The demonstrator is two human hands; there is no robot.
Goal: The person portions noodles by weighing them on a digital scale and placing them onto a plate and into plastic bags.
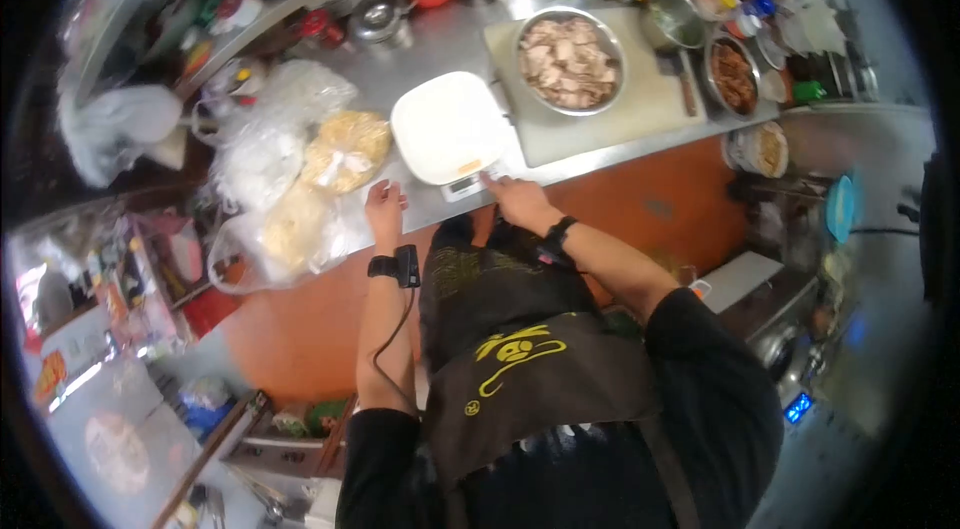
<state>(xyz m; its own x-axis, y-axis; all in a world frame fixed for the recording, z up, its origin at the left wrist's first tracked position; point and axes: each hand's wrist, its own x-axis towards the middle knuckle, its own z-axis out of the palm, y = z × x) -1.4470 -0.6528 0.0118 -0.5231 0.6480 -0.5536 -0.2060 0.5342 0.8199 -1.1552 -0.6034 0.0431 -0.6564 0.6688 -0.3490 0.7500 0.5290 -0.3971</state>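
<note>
A white kitchen scale [470, 187] stands at the counter's front edge with a white square plate [450, 124] on top. My right hand [522, 201] is at the scale's front panel, a finger stretched out to its right end by the display. It grips nothing. My left hand [385, 209] hovers at the counter edge, left of the scale, its fingers loosely bent and nothing visible in them. Close to it lie a clear bag of yellowish food [345, 151] and a larger plastic bag of pale food [298, 224].
A steel bowl of sliced meat [568, 61] sits on a cutting board [545, 137]. Right of it are a knife [688, 89], a steel pot [672, 21] and a bowl of reddish-brown food [732, 77]. Lidded steel containers [380, 19] stand behind. A white bucket [757, 149] is beside the counter.
</note>
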